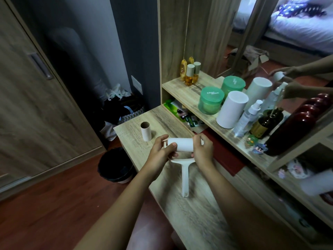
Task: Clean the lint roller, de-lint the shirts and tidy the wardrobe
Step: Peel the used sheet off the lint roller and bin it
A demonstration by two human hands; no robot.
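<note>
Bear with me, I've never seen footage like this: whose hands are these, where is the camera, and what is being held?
There is no machine here: one camera worn on a person's head looks down at their own two bare hands. The left hand and right hand each grip one end of a white lint roller, its handle pointing toward the wearer. On the wooden desk an empty cardboard tube stands upright. The shelf behind holds jars and bottles, such as a green jar; a mirror repeats the hands.
</note>
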